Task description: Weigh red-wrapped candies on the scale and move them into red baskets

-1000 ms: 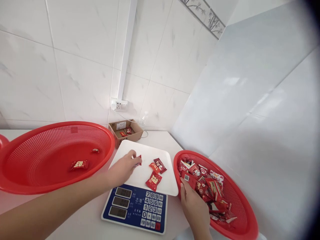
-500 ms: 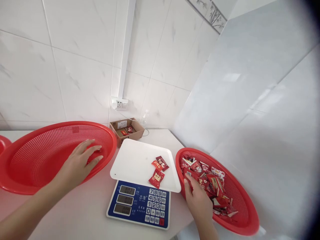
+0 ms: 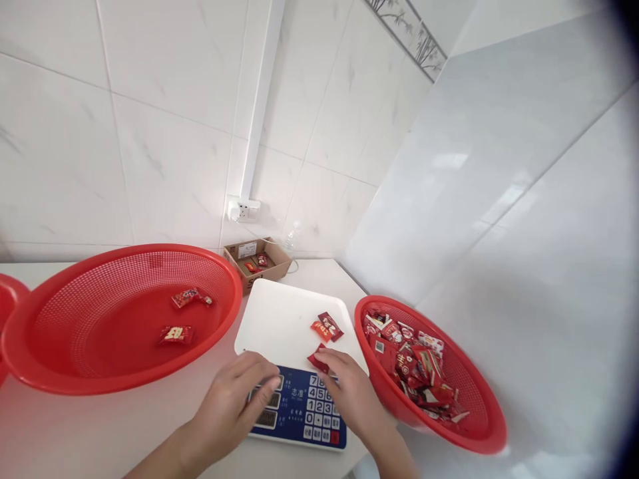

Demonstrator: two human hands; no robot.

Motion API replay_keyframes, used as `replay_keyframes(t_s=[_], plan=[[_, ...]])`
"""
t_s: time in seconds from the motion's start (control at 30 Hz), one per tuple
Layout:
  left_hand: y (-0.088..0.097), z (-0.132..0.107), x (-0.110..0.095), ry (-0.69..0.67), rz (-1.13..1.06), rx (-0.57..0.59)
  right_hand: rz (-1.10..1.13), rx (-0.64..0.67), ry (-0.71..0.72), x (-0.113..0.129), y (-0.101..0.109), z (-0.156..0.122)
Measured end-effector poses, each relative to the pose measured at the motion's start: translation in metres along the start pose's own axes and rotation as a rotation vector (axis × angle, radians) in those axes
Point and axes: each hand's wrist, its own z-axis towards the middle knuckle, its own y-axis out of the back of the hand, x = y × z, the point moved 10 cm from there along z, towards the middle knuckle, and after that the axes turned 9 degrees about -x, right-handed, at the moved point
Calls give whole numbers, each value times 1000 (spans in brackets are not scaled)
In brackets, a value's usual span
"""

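My right hand [image 3: 355, 398] has its fingertips on a red snack packet [image 3: 317, 359] at the near right of the white weighing tray [image 3: 284, 313], pinching it. Two more small wrapped packets, an orange-red one [image 3: 321, 330] and a dark red one [image 3: 331, 326], lie on the tray just beyond. My left hand [image 3: 238, 399] hovers over the display side of the blue digital scale [image 3: 299, 416], loosely curled, thumb a little apart from the fingers, with nothing visible in it. It partly covers the number displays.
The large red basket [image 3: 64, 372] on the left contains a few packets [image 3: 176, 334]. To the right, a red basket [image 3: 486, 426] holds a heap of mixed red packets. Behind the tray stand a cardboard box [image 3: 272, 267] and a clear bottle [image 3: 292, 234], near a wall socket [image 3: 244, 211].
My left hand has moved from the left basket to the scale; packets now show in that basket. My right hand has left the right basket and taken hold of the near packet on the tray.
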Motion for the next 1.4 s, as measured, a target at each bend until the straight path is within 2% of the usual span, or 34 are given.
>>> replay_keyframes(t_s=[0.07, 0.13, 0.23, 0.3, 0.33, 0.4, 0.43, 0.5, 0.67, 0.77, 0.87, 1.03, 1.13, 1.2, 1.3, 1.4], plan=[[-12, -10, -15, -88, -30, 42, 85, -43, -23, 2, 5, 8], [-25, -23, -36, -243, -50, 64, 206, -96, -52, 13, 5, 22], [-34, -37, -58, -409, -69, 38, 422, -141, 6, 56, -5, 44], [-33, -37, -56, -395, -76, 27, 554, -117, 59, 90, -16, 56], [-30, -35, -51, -362, -78, 32, 581, -57, 110, 107, -23, 60], [-17, -27, -38, -288, -72, 25, 541, -5, 208, 128, -29, 67], [-8, -23, -30, -253, -64, 9, 476, -3, 230, 128, -29, 71], [12, -13, -13, -181, -44, -41, 287, -36, 194, 106, -23, 81], [49, 5, 24, -1, -5, -158, -213, -56, -113, -2, -4, 91], [55, 8, 32, 37, 15, -174, -282, 33, -181, -37, -10, 81], [52, 8, 35, 58, 21, -142, -231, 67, -120, -37, -22, 73], [43, 5, 34, 62, 26, -73, -234, -37, -54, -19, -18, 73], [37, 5, 38, 117, 33, -31, -84, -92, -23, -3, -15, 78], [31, 4, 43, 180, 45, 9, -1, -80, -17, 5, -21, 81], [25, 3, 46, 222, 77, 68, -19, -41, 1, 13, -32, 81], [24, 3, 47, 231, 93, 93, -56, -79, 5, 15, -30, 77]])
